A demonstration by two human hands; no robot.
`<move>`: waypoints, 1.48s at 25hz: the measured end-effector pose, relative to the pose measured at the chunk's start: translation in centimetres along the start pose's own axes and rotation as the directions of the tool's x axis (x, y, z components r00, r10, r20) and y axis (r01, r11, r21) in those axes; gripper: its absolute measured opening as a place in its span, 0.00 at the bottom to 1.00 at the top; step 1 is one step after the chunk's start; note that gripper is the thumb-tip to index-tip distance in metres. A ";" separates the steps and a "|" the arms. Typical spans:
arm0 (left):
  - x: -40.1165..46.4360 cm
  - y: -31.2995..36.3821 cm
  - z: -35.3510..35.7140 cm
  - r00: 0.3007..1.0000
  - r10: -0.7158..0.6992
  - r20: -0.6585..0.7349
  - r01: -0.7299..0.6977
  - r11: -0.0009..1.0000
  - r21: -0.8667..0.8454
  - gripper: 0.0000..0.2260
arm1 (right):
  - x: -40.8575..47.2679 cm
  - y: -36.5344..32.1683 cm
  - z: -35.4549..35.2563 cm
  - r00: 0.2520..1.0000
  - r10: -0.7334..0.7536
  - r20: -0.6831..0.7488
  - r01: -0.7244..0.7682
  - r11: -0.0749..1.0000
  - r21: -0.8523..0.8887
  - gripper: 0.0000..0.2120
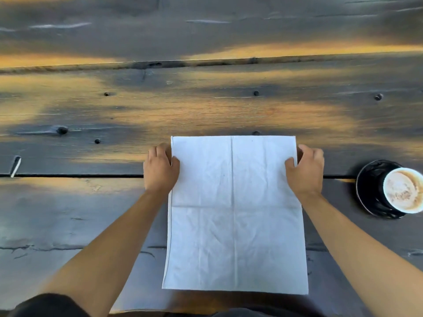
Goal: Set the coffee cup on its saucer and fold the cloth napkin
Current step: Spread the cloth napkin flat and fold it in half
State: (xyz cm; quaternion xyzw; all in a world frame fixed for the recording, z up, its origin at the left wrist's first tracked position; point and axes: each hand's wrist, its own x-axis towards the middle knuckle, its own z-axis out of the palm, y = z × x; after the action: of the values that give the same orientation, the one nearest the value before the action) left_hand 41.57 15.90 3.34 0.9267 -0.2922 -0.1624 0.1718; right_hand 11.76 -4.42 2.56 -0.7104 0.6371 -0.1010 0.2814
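Observation:
A white cloth napkin (235, 216) lies flat on the dark wooden table, creased into quarters, reaching from mid-table to the near edge. My left hand (160, 168) pinches its left edge near the far corner, thumb on top of the cloth. My right hand (305, 168) pinches the right edge near the other far corner in the same way. At the far right a black coffee cup (402, 189), full of foamy coffee, stands on its black saucer (368, 179).
The table (206, 106) is made of wide dark planks with gaps and knots. A small white-edged object (15, 165) sticks up from a plank gap at the far left. The table's near edge runs just below the napkin.

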 end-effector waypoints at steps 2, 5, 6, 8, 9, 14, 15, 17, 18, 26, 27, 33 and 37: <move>2.1 0.8 0.0 1.000 -0.027 0.010 0.027 1.000 0.002 0.22 | 1.9 -0.6 0.3 1.000 0.023 0.000 -0.023 0.999 -0.031 0.21; 4.3 1.0 0.4 0.999 -0.019 0.047 0.018 0.999 0.035 0.21 | 3.8 -1.0 0.7 0.999 0.032 0.026 -0.031 0.998 -0.049 0.23; 4.6 1.0 0.5 0.998 -0.010 0.062 0.008 1.000 0.026 0.20 | 4.1 -1.0 0.8 0.999 0.029 0.036 -0.027 0.998 -0.049 0.23; 5.2 0.8 0.6 0.997 -0.009 0.074 0.010 1.000 -0.018 0.18 | 4.6 -1.1 0.9 0.998 0.023 0.052 -0.020 0.999 -0.047 0.21; 5.4 0.7 0.6 0.997 -0.010 0.072 0.013 0.999 -0.035 0.16 | 4.8 -1.1 0.9 0.998 0.017 0.057 -0.015 0.999 -0.039 0.21; 6.0 0.7 -0.1 0.993 -0.038 0.107 0.053 0.989 -0.139 0.08 | 5.6 -1.1 0.2 0.994 0.033 0.100 -0.038 0.998 0.047 0.13; 6.1 0.7 -0.3 0.991 -0.058 0.121 0.078 0.983 -0.169 0.07 | 5.7 -1.2 -0.1 0.993 0.051 0.110 -0.058 0.996 0.064 0.11; 6.4 0.6 -0.7 0.984 -0.103 0.147 0.136 0.962 -0.236 0.07 | 5.8 -1.3 -0.4 0.989 0.083 0.124 -0.095 0.991 0.095 0.09; 6.6 0.5 -0.9 0.978 -0.131 0.160 0.171 0.946 -0.275 0.07 | 5.8 -1.4 -0.6 0.987 0.098 0.127 -0.113 0.987 0.112 0.09; 7.5 -0.1 -2.3 0.904 -0.269 0.332 0.414 0.746 -0.522 0.06 | 6.1 -2.0 -1.7 0.956 0.249 0.154 -0.283 0.920 0.271 0.11; 7.4 0.2 -2.7 0.895 -0.286 0.342 0.436 0.726 -0.533 0.07 | 6.1 -2.2 -1.9 0.956 0.253 0.146 -0.286 0.911 0.298 0.11; 7.9 1.9 -6.0 0.861 -0.262 0.435 0.497 0.611 -0.616 0.08 | 6.8 -5.0 -3.9 0.940 0.276 0.201 -0.340 0.814 0.471 0.05; 8.0 3.1 -8.5 0.865 -0.227 0.448 0.490 0.580 -0.651 0.06 | 6.7 -7.4 -6.1 0.944 0.246 0.222 -0.329 0.778 0.535 0.04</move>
State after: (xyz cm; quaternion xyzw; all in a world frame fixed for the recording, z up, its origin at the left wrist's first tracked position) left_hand 49.68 10.63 10.58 0.7738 -0.0264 -0.4453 0.4497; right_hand 16.15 -12.27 10.04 -0.4943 0.6581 -0.1910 0.5348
